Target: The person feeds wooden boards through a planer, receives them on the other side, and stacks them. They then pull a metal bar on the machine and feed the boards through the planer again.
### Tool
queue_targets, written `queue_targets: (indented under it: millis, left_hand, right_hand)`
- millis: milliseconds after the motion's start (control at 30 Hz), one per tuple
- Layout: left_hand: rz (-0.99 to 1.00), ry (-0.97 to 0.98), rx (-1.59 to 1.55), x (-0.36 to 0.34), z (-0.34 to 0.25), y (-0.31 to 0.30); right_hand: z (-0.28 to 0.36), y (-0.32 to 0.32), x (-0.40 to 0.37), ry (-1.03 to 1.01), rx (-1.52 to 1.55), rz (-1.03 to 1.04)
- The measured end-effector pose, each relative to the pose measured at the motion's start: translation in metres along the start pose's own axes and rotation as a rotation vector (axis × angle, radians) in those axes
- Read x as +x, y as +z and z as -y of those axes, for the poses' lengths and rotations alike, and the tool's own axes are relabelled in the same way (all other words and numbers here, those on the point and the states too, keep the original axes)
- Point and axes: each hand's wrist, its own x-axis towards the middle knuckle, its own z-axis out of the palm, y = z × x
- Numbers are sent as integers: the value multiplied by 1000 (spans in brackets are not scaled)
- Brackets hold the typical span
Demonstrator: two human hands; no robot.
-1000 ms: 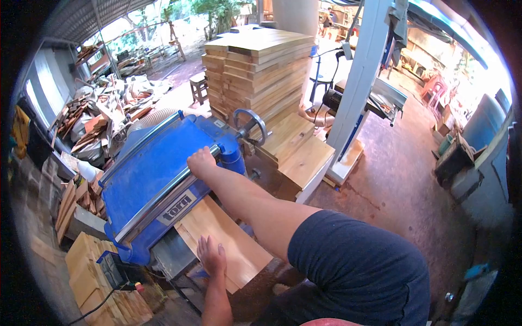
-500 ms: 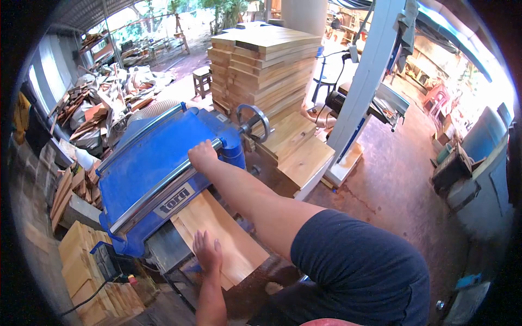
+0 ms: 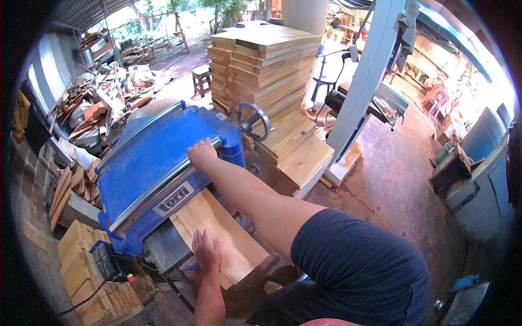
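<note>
Left hand (image 3: 206,251) is lying flat, palm down with fingers extended, along the left edge of a wooden board (image 3: 234,236), while the right hand (image 3: 202,155) is gripping the right end of a chrome bar (image 3: 157,193) on a blue machine (image 3: 149,152). The board's far end is reaching under the machine's front. A handwheel (image 3: 249,125) is standing at the machine's right, and stacked planks (image 3: 266,68) are rising on the far side.
</note>
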Motion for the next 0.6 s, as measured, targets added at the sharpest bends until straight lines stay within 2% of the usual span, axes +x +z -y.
queue_targets:
  millis: [600]
  left_hand:
    - [-8, -6, 6, 1, -1, 1]
  right_hand:
    - [1, -5, -1, 8, 6, 61]
